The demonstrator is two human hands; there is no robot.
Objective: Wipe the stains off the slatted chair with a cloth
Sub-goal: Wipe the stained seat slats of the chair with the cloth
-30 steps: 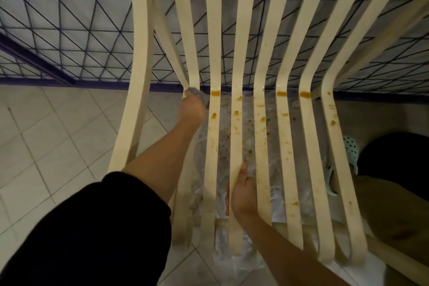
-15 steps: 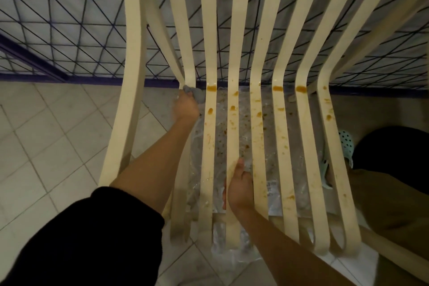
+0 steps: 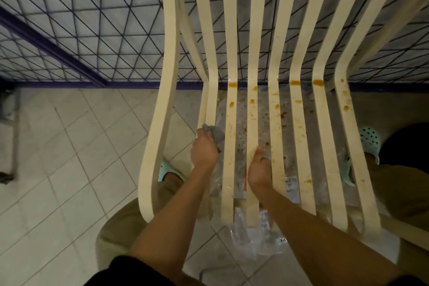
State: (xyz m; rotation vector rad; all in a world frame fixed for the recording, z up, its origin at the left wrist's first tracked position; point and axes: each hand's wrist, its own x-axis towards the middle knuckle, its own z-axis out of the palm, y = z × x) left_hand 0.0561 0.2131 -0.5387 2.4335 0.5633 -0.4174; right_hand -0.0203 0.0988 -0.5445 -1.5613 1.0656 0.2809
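Observation:
A cream slatted chair (image 3: 299,123) fills the middle of the head view, its seat slats spotted with orange-brown stains (image 3: 294,82). My left hand (image 3: 204,151) grips a grey cloth (image 3: 214,132) against the leftmost narrow seat slat, about halfway along the seat. My right hand (image 3: 258,169) holds a middle slat, thumb on top and fingers curled through the gap beside it.
A clear plastic sheet (image 3: 257,227) lies on the tiled floor under the seat. Behind the chair runs a blue metal grille (image 3: 92,30). Mint clogs (image 3: 370,139) and khaki trouser legs show on both sides of the chair. A grey stand (image 3: 11,134) sits at far left.
My left hand has drawn the cloth down the slat toward me, away from the bend at the backrest. My right hand has kept its hold on the middle slat.

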